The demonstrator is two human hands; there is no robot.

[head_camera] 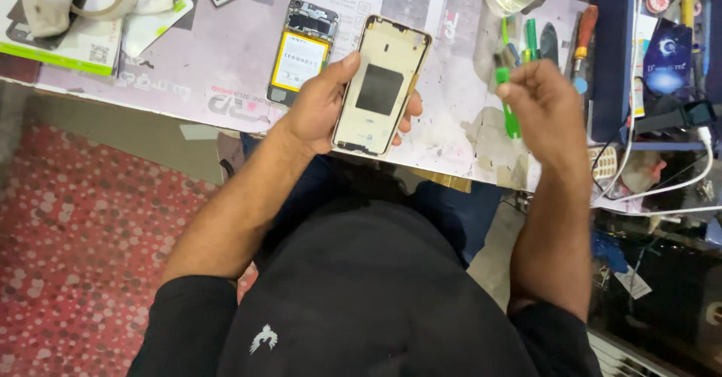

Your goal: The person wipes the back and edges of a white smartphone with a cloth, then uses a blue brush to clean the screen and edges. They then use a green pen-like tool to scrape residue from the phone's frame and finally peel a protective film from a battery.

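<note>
Left hand [320, 110] grips a detached gold-rimmed phone back cover [381, 85], inner side up, over the table edge. Right hand [545, 110] pinches a slim green-handled tool [509, 110], probably a screwdriver. The opened phone with yellow battery [301, 54] lies beside; the cover could slip and fall floorward.

Black top, sleeves pushed up above the elbows. Small white bird emblem low on the front. Dark blue trousers below, forearms bare.
</note>
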